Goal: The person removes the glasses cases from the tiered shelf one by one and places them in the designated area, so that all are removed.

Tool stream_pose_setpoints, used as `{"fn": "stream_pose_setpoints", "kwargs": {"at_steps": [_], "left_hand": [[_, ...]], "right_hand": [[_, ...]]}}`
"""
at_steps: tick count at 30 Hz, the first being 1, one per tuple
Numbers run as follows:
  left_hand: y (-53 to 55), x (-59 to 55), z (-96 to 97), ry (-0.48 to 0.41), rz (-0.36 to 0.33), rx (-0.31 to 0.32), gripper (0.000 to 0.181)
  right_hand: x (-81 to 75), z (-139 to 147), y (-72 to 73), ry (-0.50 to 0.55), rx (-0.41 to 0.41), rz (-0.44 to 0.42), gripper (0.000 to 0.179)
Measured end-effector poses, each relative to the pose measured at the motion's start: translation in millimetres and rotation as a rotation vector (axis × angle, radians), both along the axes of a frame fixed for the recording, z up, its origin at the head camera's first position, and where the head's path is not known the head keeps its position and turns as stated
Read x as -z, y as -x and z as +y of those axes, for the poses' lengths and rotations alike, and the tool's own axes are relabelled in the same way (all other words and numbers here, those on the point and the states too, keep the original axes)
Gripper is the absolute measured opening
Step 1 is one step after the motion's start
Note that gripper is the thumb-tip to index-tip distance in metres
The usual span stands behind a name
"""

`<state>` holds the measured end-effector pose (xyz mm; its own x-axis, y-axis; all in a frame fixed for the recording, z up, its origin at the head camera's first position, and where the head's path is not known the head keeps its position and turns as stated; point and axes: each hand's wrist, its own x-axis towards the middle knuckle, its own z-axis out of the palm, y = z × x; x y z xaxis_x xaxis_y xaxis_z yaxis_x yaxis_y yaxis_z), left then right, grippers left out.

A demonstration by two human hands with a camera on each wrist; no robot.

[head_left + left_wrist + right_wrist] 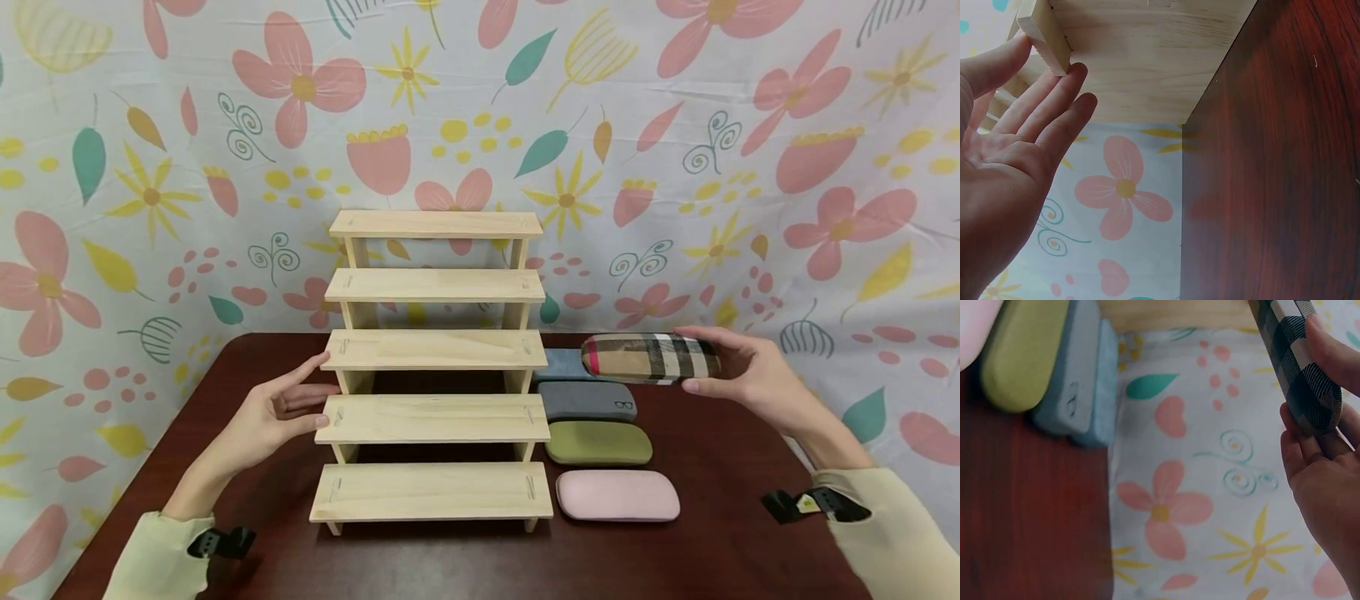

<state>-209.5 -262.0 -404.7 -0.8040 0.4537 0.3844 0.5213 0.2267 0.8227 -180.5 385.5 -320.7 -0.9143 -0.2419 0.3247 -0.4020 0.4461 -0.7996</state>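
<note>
A pale wooden stepped stand with several tiers rises in the middle of the table. At its left side my left hand grips the end of a lower board, the thumb at its front edge and the fingers behind. In the left wrist view, the thumb and fingers of my left hand lie on either side of a board end. On the right, my right hand holds a plaid glasses case by its right end, above the table. The right wrist view has this plaid case between thumb and fingers.
Right of the stand, a pink case, a green case, a grey case and a light blue case lie in a column on the dark table. A flowered cloth hangs behind.
</note>
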Motion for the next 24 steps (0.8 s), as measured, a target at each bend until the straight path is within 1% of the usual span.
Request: {"fn": "stream_pose_setpoints", "kwargs": {"at_steps": [4, 6, 12, 15, 19, 24], "left_hand": [[-0.1, 0.6, -0.2, -0.002, 0.002, 0.002, 0.088], [0.4, 0.6, -0.5, -0.002, 0.0, 0.0, 0.088], [1.8, -0.1, -0.6, -0.005, -0.012, -0.005, 0.089], [2.2, 0.0, -0.6, -0.009, -0.014, -0.004, 0.089], [2.1, 0.7, -0.6, -0.014, -0.014, -0.001, 0.089], [1.8, 0.6, -0.1, -0.015, -0.012, 0.0, 0.089]], "right_hand": [[10.3, 15, -6.9, -0.083, 0.073, -0.013, 0.068], [15.4, 22, -9.9, -0.093, 0.087, -0.018, 0.068], [31.7, 44, -17.0, -0.095, 0.064, -0.021, 0.068], [37.9, 52, -19.2, -0.13, 0.089, -0.031, 0.067], [44.8, 59, -20.3, -0.144, 0.122, -0.049, 0.066], [53.1, 66, -21.5, -0.089, 0.098, -0.085, 0.066]]}}
